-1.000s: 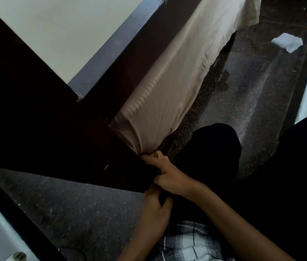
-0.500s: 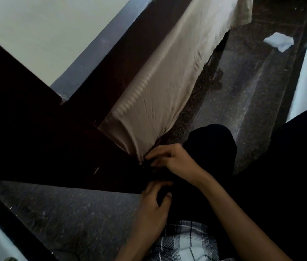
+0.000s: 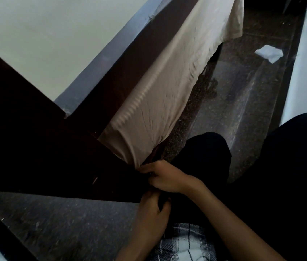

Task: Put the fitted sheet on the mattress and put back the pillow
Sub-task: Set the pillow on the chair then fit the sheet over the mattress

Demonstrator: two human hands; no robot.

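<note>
Right hand (image 3: pixel 165 177) grips the fitted sheet (image 3: pixel 158 102) corner, left hand (image 3: pixel 152 210) curled below.

The dark bed frame (image 3: pixel 36 147) walls off the left. Right of the draped fitted sheet (image 3: pixel 167 91), a floor strip (image 3: pixel 243 110) lies open toward upper right, pinched by a knee (image 3: pixel 205 157) and holding a white scrap (image 3: pixel 269 53).

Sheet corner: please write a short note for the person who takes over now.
Right hand: fingers pinch the sheet at its gathered corner, beside the dark bed frame.
Left hand: curled just below; what it holds is hidden.
Done: sheet stretched along this side; its far end hangs loose.
Left: tuck this corner, fit the rest, put back the pillow (not in view).
</note>
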